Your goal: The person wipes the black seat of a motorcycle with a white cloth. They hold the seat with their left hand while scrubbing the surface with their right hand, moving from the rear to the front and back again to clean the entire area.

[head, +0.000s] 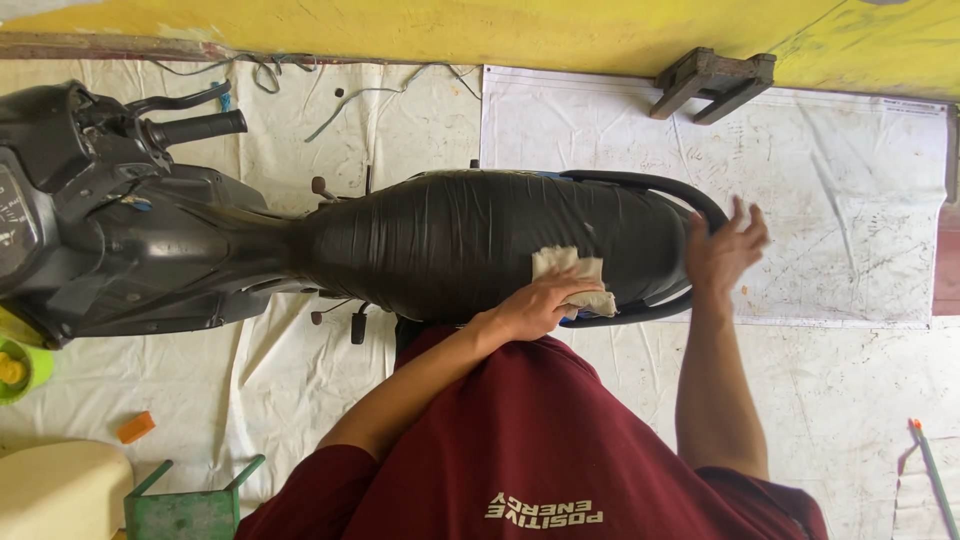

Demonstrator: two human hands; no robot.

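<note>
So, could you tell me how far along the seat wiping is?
Done: unclear; the black seat shows no clear wiped patch. In hand: the left hand presses a pale cloth on its rear while the right hand touches the grab rail. Left: probably the front half.

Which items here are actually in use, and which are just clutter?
In use: left hand pressing a pale cloth on the black seat; right hand at the rear grab rail.
Lying about: wooden stool, green stand, orange piece, loose cords.
</note>
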